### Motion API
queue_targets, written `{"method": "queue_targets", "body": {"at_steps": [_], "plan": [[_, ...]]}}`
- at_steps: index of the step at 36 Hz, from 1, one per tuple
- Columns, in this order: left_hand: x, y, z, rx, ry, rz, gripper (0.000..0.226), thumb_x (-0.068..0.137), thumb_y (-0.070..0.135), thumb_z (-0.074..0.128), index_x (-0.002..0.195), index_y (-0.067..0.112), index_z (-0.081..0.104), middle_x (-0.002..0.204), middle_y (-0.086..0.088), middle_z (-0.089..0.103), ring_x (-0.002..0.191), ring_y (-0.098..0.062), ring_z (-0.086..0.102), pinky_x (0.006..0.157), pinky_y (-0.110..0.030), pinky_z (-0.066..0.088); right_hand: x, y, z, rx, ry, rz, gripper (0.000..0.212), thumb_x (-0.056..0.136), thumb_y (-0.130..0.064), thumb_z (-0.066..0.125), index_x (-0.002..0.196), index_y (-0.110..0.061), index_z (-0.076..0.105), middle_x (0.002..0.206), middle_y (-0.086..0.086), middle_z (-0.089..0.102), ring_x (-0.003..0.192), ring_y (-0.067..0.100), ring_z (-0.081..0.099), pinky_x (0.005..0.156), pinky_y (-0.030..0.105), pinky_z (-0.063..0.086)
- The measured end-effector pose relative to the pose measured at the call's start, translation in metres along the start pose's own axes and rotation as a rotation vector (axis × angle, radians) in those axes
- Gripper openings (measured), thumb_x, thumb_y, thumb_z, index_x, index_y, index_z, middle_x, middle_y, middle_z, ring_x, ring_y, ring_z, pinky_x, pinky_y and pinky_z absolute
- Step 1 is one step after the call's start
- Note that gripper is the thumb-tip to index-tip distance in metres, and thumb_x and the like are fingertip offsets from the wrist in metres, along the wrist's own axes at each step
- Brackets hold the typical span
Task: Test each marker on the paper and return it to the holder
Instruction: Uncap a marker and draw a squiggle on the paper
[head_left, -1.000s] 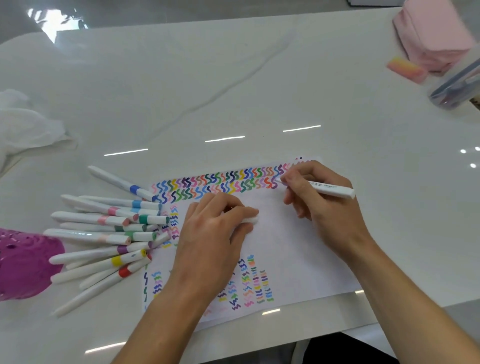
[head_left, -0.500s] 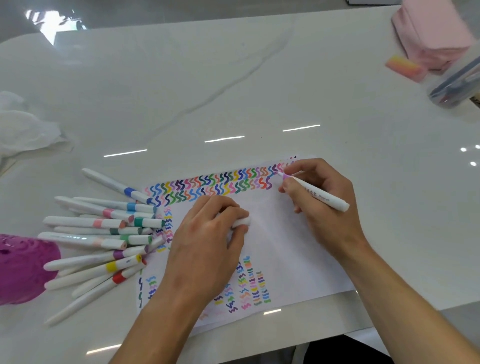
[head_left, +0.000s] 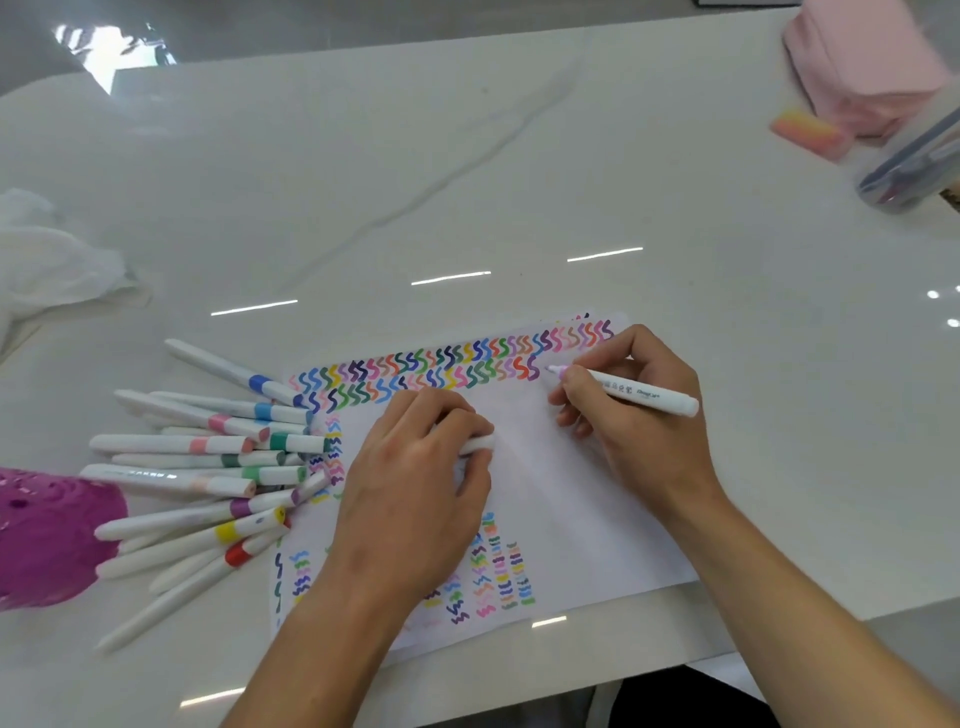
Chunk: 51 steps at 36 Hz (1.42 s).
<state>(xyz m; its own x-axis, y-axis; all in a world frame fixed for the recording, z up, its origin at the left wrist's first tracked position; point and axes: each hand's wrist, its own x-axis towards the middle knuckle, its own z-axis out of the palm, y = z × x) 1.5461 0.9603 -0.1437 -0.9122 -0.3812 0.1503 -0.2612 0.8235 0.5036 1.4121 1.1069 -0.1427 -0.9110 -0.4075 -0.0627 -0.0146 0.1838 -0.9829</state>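
From the head camera: the right hand (head_left: 639, 415) has its grip pinched round a white marker (head_left: 641, 396), whose lilac tip is at the paper (head_left: 571, 493) just beside the second row of squiggles. The left hand (head_left: 415, 483) rests on the paper, its grip closed on a white cap (head_left: 479, 444). Other markers (head_left: 208, 467) lie heaped on the table (head_left: 467, 182) beside the purple holder (head_left: 47, 535).

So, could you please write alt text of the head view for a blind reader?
A person's right hand holds a lilac-tipped marker at the end of two rows of coloured squiggles on a sheet of paper. The left hand rests on the paper, gripping the white cap. A heap of markers and a purple holder sit at the left.
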Motion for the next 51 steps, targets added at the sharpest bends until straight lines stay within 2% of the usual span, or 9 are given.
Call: {"method": "queue_targets", "body": {"at_steps": [3, 6, 9, 12, 18, 29, 36, 45, 51], "plan": [[0.0, 0.0, 0.0, 0.005, -0.005, 0.004, 0.013, 0.085, 0.018, 0.073, 0.098, 0.02, 0.072, 0.105, 0.011, 0.061, 0.101, -0.009, 0.052, 0.087, -0.023, 0.045, 0.0, 0.0, 0.0, 0.004, 0.021, 0.004, 0.013, 0.084, -0.016, 0.075, 0.082, -0.015, 0.062, 0.074, 0.007, 0.076, 0.06, 0.028, 0.073, 0.056, 0.041, 0.059], [0.001, 0.0, 0.0, 0.0, -0.01, -0.004, 0.012, 0.085, 0.018, 0.073, 0.097, 0.02, 0.072, 0.105, 0.012, 0.06, 0.101, -0.008, 0.052, 0.087, -0.022, 0.044, 0.001, 0.0, 0.0, 0.014, 0.047, 0.013, 0.013, 0.08, -0.016, 0.074, 0.078, -0.015, 0.061, 0.07, 0.009, 0.073, 0.056, 0.027, 0.07, 0.051, 0.034, 0.056], [0.001, 0.0, 0.0, -0.005, -0.012, -0.009, 0.012, 0.085, 0.018, 0.073, 0.097, 0.019, 0.071, 0.105, 0.012, 0.06, 0.101, -0.008, 0.051, 0.087, -0.019, 0.042, 0.001, 0.0, 0.002, -0.028, 0.077, 0.013, 0.02, 0.079, -0.021, 0.076, 0.071, -0.027, 0.059, 0.068, 0.009, 0.071, 0.051, 0.024, 0.067, 0.044, 0.029, 0.05], [0.001, 0.0, -0.001, -0.007, -0.015, -0.014, 0.012, 0.085, 0.018, 0.073, 0.097, 0.019, 0.071, 0.105, 0.012, 0.059, 0.101, -0.008, 0.051, 0.087, -0.02, 0.043, 0.0, 0.001, 0.002, -0.048, 0.099, 0.005, 0.023, 0.078, -0.022, 0.076, 0.067, -0.03, 0.057, 0.067, 0.008, 0.069, 0.05, 0.024, 0.065, 0.042, 0.023, 0.046], [0.001, 0.0, 0.0, -0.012, -0.009, -0.013, 0.011, 0.085, 0.018, 0.073, 0.096, 0.019, 0.071, 0.104, 0.012, 0.059, 0.101, -0.009, 0.051, 0.087, -0.023, 0.044, 0.001, 0.004, 0.002, -0.053, 0.065, 0.001, 0.018, 0.087, -0.013, 0.078, 0.079, -0.017, 0.062, 0.071, 0.006, 0.073, 0.053, 0.022, 0.07, 0.047, 0.026, 0.052], [0.0, 0.002, -0.001, -0.014, -0.027, -0.036, 0.011, 0.086, 0.02, 0.072, 0.097, 0.02, 0.07, 0.106, 0.012, 0.059, 0.104, -0.009, 0.05, 0.088, -0.024, 0.045, 0.004, 0.007, 0.004, -0.063, 0.028, -0.014, 0.017, 0.092, -0.023, 0.08, 0.082, -0.025, 0.067, 0.073, 0.002, 0.074, 0.055, 0.018, 0.069, 0.05, 0.023, 0.053], [0.001, 0.002, -0.001, -0.009, -0.027, -0.035, 0.011, 0.086, 0.02, 0.072, 0.097, 0.02, 0.07, 0.106, 0.012, 0.059, 0.104, -0.009, 0.05, 0.088, -0.024, 0.045, 0.006, 0.01, 0.004, -0.082, 0.034, 0.01, 0.014, 0.093, -0.018, 0.078, 0.085, -0.018, 0.067, 0.073, 0.002, 0.074, 0.054, 0.016, 0.068, 0.05, 0.022, 0.053], [0.0, 0.001, 0.0, 0.002, -0.021, -0.035, 0.01, 0.086, 0.02, 0.072, 0.096, 0.02, 0.07, 0.105, 0.012, 0.059, 0.103, -0.009, 0.049, 0.088, -0.019, 0.041, 0.007, 0.01, 0.004, -0.081, 0.014, 0.039, 0.014, 0.091, -0.015, 0.079, 0.081, -0.015, 0.069, 0.07, 0.005, 0.072, 0.053, 0.014, 0.063, 0.05, 0.028, 0.054], [0.0, 0.0, 0.001, 0.002, -0.011, -0.031, 0.01, 0.085, 0.019, 0.073, 0.095, 0.019, 0.07, 0.104, 0.012, 0.059, 0.102, -0.009, 0.05, 0.087, -0.019, 0.042, 0.008, 0.011, 0.005, -0.078, 0.025, 0.043, 0.015, 0.088, -0.014, 0.079, 0.078, -0.016, 0.068, 0.07, 0.007, 0.071, 0.055, 0.018, 0.06, 0.049, 0.032, 0.048]]}}
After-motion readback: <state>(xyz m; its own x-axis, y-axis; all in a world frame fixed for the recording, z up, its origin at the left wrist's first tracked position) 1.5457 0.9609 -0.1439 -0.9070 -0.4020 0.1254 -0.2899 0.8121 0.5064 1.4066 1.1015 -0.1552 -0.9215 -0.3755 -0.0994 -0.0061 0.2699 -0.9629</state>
